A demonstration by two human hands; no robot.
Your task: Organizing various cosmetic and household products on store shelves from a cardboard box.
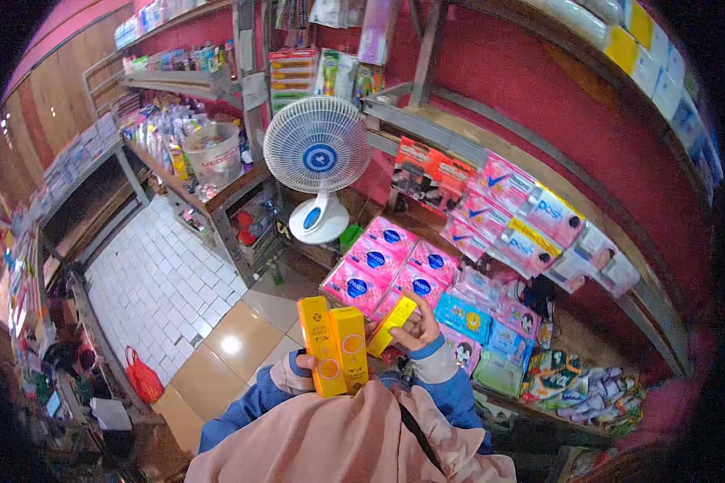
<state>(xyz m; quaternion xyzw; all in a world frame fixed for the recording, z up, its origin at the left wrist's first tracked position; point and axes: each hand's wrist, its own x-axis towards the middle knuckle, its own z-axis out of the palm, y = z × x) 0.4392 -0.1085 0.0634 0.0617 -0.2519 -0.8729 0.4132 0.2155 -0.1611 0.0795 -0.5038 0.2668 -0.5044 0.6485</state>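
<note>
Two tall orange-yellow cardboard boxes (321,338) stand side by side against my body, each printed with an orange circle. My left hand (306,362) grips them from the left; only the thumb shows, and the other fingers are hidden behind the boxes. In my right hand (420,326) is a smaller bright yellow box (393,326), tilted, with the fingers around its far end and the thumb on its near side. Just beyond that hand lie pink Paseo tissue packs (374,259) in rows.
A white table fan (317,157) stands ahead beside a clear plastic bucket (212,151). Wet-wipe packs (464,314) lie to the right, below packs hanging from a shelf edge (459,151). A red plastic bag (142,374) rests on the tiled floor (217,356) at left.
</note>
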